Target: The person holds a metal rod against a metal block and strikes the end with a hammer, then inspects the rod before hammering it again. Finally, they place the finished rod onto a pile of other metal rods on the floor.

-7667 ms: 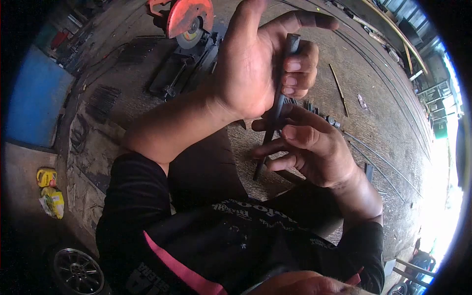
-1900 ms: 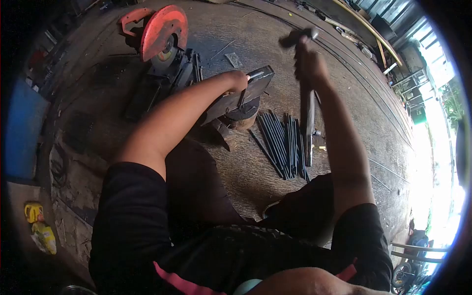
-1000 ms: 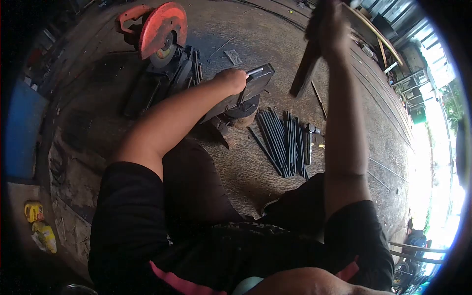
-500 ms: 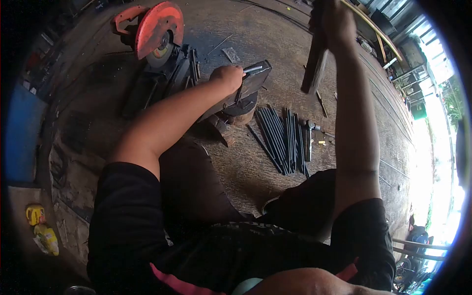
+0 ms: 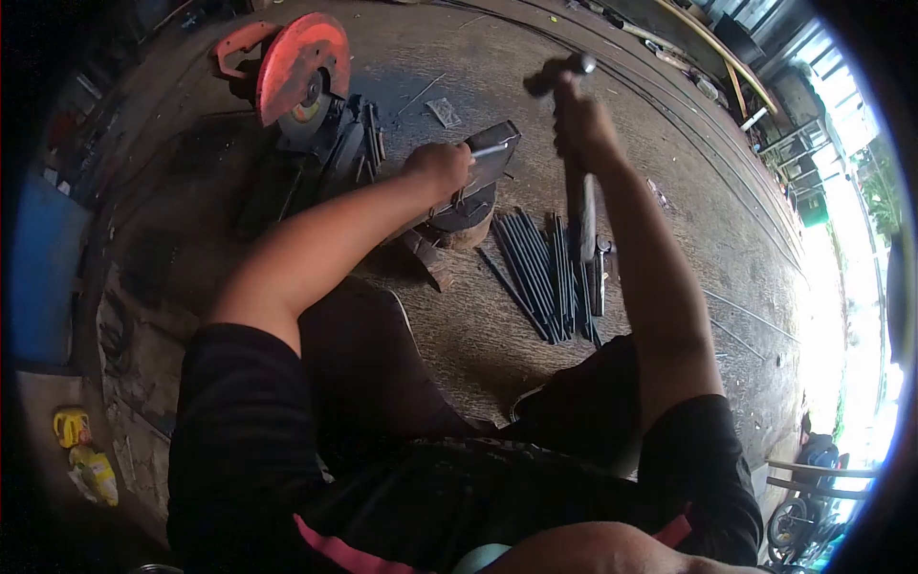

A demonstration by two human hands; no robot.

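My left hand [image 5: 442, 168] is closed around a short metal rod [image 5: 490, 150], whose bright end lies over the top of a dark steel block [image 5: 486, 172]. Under the block stands a round wooden stump [image 5: 467, 228]. To the right, my right hand [image 5: 583, 129] grips a hammer [image 5: 560, 75], raised above the floor, its handle hanging below the fist. Several dark metal rods [image 5: 535, 273] lie side by side on the floor near my knees. A shiny metal tool [image 5: 600, 282] lies beside them, partly hidden by the hammer handle.
A cut-off saw with an orange guard [image 5: 304, 69] stands beyond my left hand. A small clear packet [image 5: 444, 112] lies on the floor near it. Long thin rods run along the floor at right. Yellow packages [image 5: 93, 473] sit at lower left, and a bicycle wheel [image 5: 788, 527] shows at lower right.
My right hand and the hammer have come down and to the left, nearer the steel block. My left hand still holds the rod at nearly the same place.
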